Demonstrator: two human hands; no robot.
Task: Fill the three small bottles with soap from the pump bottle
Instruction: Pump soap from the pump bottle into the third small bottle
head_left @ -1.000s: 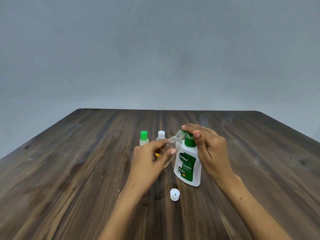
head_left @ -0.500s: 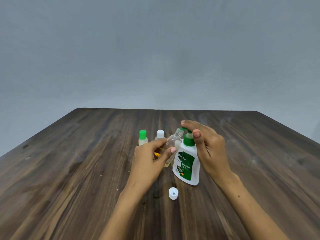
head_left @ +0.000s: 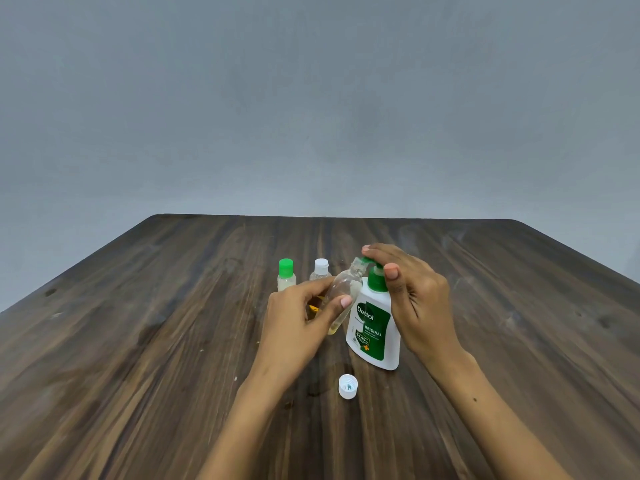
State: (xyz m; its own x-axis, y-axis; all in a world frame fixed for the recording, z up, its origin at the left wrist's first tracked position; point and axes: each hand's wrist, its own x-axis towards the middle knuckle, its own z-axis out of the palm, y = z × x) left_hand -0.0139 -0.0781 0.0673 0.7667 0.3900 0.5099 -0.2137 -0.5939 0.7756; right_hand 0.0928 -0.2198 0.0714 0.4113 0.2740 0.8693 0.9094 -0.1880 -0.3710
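I see the left hand (head_left: pixel 294 327) wrapped around a clear bottle (head_left: pixel 341 299), thumb on the near side and fingers behind it. The bottle is uncapped and tilted, its mouth angled up and to the right so it sits right at the green spout of the pump bottle (head_left: pixel 375 336). A little yellowish liquid pools at the clear bottle's low end, just beside the pump bottle's white body.

The right hand (head_left: pixel 415 303) is draped over the pump head, fingers flat on top of the green pump and thumb hanging in front of the green collar. It is not closed around anything; it presses or rests on top, and I cannot tell how far down the pump is.

The pump bottle stands upright on the table (head_left: pixel 138 341), green label toward me.

Behind the left hand stand two more small bottles, both upright and capped: the green-cap bottle (head_left: pixel 286 277) on the left and the white-cap bottle (head_left: pixel 320 270) just beside it on the right, partly hidden by the left fingers. What is in them I can only call pale.

A loose white cap (head_left: pixel 347 386) lies on the table nearer to me, open side up, between the two forearms and apart from every bottle.
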